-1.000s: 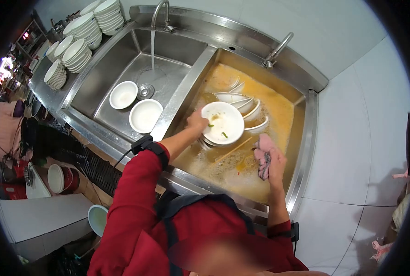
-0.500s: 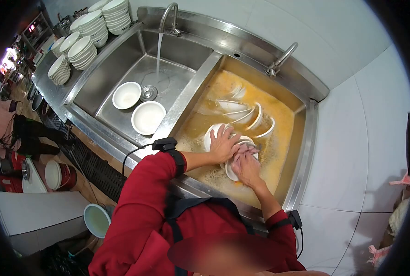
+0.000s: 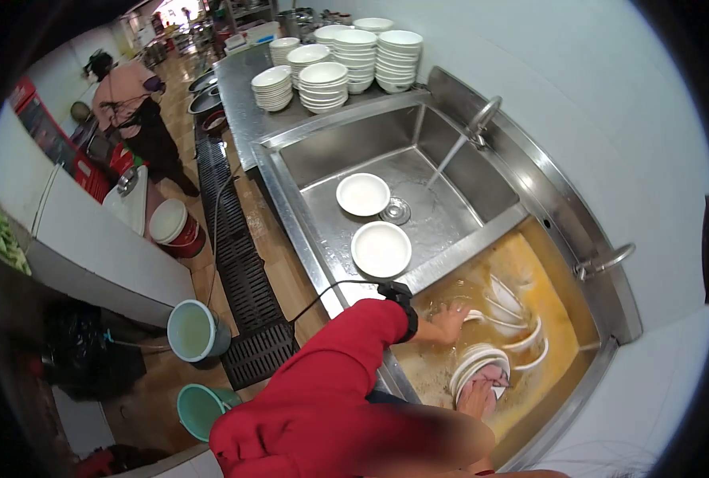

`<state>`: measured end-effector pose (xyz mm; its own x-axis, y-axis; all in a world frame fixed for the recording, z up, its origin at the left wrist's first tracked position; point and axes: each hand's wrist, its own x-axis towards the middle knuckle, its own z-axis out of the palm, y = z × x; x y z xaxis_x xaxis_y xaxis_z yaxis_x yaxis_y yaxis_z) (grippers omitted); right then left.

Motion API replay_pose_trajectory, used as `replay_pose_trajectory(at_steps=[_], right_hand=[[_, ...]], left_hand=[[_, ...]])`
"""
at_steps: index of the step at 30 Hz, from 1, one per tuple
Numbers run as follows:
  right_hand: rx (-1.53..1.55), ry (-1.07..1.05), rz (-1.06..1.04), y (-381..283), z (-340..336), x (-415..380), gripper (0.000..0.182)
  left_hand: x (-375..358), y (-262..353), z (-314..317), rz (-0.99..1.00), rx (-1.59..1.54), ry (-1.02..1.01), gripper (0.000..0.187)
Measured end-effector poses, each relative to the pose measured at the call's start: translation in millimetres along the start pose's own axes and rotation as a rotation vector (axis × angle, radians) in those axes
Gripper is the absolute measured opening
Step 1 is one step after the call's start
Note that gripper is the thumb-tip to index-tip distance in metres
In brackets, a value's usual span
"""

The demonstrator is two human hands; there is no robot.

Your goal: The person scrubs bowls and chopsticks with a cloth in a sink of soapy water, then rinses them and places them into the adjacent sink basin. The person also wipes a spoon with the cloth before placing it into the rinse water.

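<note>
In the right basin, filled with cloudy orange-brown water, my left hand reaches in with fingers stretched out, beside the rim of a half-sunken white bowl. It holds nothing that I can see. Lower down, my right hand presses a pink cloth inside the top one of several nested white bowls. These bowls tilt in the water. More white bowls lie partly sunken farther right, only their rims and sides showing.
Two white bowls sit in the left basin, where water runs from a tap. Stacked bowls stand on the steel counter. Buckets and a floor grate lie left. Another person stands farther back.
My head view has turned left. My left hand has come off the nested bowls and moved away to the water beside another bowl. My right hand stays at the nested bowls with the cloth.
</note>
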<state>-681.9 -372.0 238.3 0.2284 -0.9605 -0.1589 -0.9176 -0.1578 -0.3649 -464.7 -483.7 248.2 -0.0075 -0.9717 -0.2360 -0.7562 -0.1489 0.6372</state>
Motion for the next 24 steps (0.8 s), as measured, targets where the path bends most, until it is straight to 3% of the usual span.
replay_pose_trajectory(at_steps=[2,3,4,6,8,10,15,17,20,21,22,23,24], right_hand=[[-0.062,0.064,0.001,7.3,6.8,6.1,0.045],[-0.063,0.101,0.024,4.0,5.2,8.2,0.048],[-0.062,0.137,0.049,0.2,3.5,10.0,0.050],[-0.075,0.080,0.135,-5.8,0.9,19.4,0.054],[-0.028,0.239,0.198,2.5,11.0,30.2,0.048],[-0.032,0.277,0.240,-2.5,8.5,37.6,0.047],[0.041,0.285,0.280,14.2,1.0,56.8,0.045],[0.016,0.279,0.523,17.8,3.6,72.2,0.042],[0.194,0.601,0.452,142.1,84.7,119.0,0.035],[0.148,0.324,0.681,13.8,-10.4,81.2,0.030],[0.183,0.366,0.618,68.5,19.9,96.7,0.038],[0.217,0.404,0.553,125.2,51.5,112.6,0.047],[0.250,0.438,0.488,148.7,63.2,119.4,0.056]], left_hand=[[21.9,-7.6,5.6,0.114,0.003,-0.054,0.061],[26.1,-9.0,7.4,0.233,0.016,0.127,0.045],[35.8,-11.0,5.7,0.223,0.018,0.140,0.045],[55.2,-9.2,3.3,0.427,0.143,0.119,0.030],[70.2,-3.9,4.4,0.482,0.224,0.186,0.030],[79.6,-3.6,6.2,0.702,0.382,0.152,0.032],[64.2,27.3,-19.9,0.767,0.477,0.313,0.032],[75.6,33.5,-1.1,0.898,0.334,0.468,0.029],[41.7,42.7,7.1,0.937,0.333,0.222,0.023],[30.7,39.2,15.6,0.934,0.388,0.140,0.025],[19.8,35.8,18.1,0.931,0.460,0.001,0.027],[12.8,24.9,27.3,0.962,0.540,-0.085,0.041],[7.6,16.1,33.4,0.948,0.544,-0.076,0.041]])
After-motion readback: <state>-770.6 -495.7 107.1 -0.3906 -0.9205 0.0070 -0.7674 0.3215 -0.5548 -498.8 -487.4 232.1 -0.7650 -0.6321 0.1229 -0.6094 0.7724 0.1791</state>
